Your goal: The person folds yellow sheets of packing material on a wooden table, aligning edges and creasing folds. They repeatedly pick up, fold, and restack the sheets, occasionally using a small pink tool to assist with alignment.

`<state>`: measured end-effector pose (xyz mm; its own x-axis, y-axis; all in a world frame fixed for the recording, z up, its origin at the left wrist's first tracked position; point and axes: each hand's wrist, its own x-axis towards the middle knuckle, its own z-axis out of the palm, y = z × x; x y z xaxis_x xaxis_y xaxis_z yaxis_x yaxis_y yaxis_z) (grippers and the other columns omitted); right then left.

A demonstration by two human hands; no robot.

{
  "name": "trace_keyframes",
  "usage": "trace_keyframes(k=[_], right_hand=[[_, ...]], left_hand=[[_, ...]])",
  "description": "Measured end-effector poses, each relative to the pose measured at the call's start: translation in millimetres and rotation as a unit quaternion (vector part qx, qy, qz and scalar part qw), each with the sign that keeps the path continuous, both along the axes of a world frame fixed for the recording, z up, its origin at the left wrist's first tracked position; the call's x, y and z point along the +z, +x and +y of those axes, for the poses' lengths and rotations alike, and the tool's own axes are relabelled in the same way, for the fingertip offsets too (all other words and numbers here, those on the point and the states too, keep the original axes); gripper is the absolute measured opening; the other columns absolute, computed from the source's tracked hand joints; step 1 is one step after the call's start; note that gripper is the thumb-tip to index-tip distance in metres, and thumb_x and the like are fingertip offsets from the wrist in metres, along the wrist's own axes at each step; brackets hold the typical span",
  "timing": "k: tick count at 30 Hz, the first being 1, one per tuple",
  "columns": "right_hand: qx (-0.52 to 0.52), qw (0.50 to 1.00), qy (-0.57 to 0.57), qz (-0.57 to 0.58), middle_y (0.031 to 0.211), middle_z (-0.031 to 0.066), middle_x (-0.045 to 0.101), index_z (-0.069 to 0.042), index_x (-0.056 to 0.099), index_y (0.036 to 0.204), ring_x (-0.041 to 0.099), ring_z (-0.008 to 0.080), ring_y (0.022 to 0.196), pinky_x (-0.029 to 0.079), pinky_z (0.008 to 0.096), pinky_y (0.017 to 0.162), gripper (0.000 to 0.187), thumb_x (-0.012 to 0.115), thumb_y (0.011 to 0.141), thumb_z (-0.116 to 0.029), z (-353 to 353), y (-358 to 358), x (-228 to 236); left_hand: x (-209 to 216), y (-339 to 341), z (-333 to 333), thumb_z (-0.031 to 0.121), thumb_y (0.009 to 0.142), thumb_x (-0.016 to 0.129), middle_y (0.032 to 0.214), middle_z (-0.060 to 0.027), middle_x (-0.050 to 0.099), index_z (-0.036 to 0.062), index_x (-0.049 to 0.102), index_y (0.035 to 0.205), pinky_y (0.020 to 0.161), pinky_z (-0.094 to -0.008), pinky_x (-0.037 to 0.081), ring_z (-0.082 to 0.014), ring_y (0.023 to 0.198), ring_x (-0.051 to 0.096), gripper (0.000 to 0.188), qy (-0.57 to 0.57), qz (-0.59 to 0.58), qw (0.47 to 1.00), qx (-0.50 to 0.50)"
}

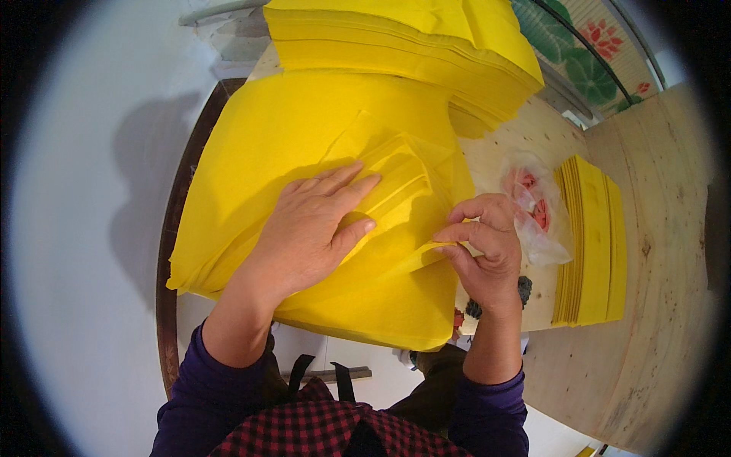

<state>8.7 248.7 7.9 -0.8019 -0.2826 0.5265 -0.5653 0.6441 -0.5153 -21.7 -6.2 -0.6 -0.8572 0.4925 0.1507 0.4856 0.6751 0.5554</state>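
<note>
A thick stack of large yellow paper sheets [274, 137] lies on a wooden table in front of me. My left hand [312, 228] rests flat on it, fingers spread, pressing down on a fan of folded yellow sheets [396, 171]. My right hand [487, 247] pinches the edge of one yellow sheet [415, 263] between thumb and fingers, lifting it slightly at the stack's right side.
A second, taller pile of yellow paper [403, 46] stands at the back. To the right lie a clear plastic bag with red contents [533, 209] and a narrow stack of folded yellow sheets [594, 244]. The bare wooden tabletop [662, 228] extends right; a white wall is on the left.
</note>
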Motion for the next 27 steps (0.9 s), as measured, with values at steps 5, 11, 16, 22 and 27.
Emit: trace_keyframes(k=[5, 11, 16, 22, 27], right_hand=[[0.048, 0.998, -0.026, -0.020, 0.087, 0.0040, 0.065, -0.011, 0.072, 0.082, 0.058, 0.0264, 0.085, 0.045, 0.0372, 0.078, 0.018, 0.082, 0.067, -0.008, 5.9, -1.3, 2.2], [0.061, 0.997, -0.030, -0.046, 0.087, 0.0041, 0.065, -0.011, 0.071, 0.081, 0.058, 0.0256, 0.085, 0.045, 0.0370, 0.079, 0.017, 0.082, 0.069, -0.007, 8.3, -0.4, 3.5], [0.066, 0.994, -0.039, -0.078, 0.089, 0.0039, 0.064, -0.010, 0.070, 0.081, 0.058, 0.0258, 0.088, 0.045, 0.0367, 0.080, 0.019, 0.082, 0.068, -0.006, 8.6, 1.2, 4.3], [0.142, 0.976, -0.080, -0.142, 0.091, 0.0041, 0.065, -0.009, 0.070, 0.082, 0.059, 0.0240, 0.090, 0.045, 0.0361, 0.080, 0.018, 0.084, 0.071, -0.012, 17.6, 2.4, 8.0], [0.038, 0.974, -0.161, -0.157, 0.101, 0.0054, 0.066, -0.007, 0.070, 0.093, 0.060, 0.0215, 0.096, 0.045, 0.0363, 0.084, 0.023, 0.081, 0.077, -0.020, 17.7, 4.4, 0.7]], left_hand=[[0.8, -0.6, -1.4, 0.033, 0.097, 0.057, 0.150, -0.0182, 0.047, 0.0092, 0.050, 0.144, 0.112, -0.0465, 0.032, -0.0370, 0.136, 0.045, 0.053, 0.002, -0.015, 1.000, -0.006], [1.1, -0.6, -0.8, 0.033, 0.098, 0.057, 0.150, -0.0181, 0.046, 0.0093, 0.050, 0.145, 0.112, -0.0464, 0.031, -0.0371, 0.136, 0.044, 0.053, 0.001, -0.021, 1.000, -0.005], [1.1, -0.6, -0.7, 0.032, 0.098, 0.057, 0.151, -0.0178, 0.046, 0.0093, 0.050, 0.145, 0.113, -0.0460, 0.031, -0.0368, 0.136, 0.044, 0.053, -0.002, -0.016, 1.000, -0.005], [1.4, -0.4, -0.9, 0.031, 0.098, 0.057, 0.151, -0.0175, 0.046, 0.0095, 0.050, 0.145, 0.113, -0.0457, 0.031, -0.0363, 0.137, 0.044, 0.052, -0.006, -0.018, 1.000, -0.005], [2.2, 0.4, -0.8, 0.032, 0.098, 0.056, 0.151, -0.0175, 0.046, 0.0096, 0.050, 0.145, 0.113, -0.0459, 0.031, -0.0363, 0.137, 0.044, 0.053, -0.008, -0.022, 1.000, -0.002]])
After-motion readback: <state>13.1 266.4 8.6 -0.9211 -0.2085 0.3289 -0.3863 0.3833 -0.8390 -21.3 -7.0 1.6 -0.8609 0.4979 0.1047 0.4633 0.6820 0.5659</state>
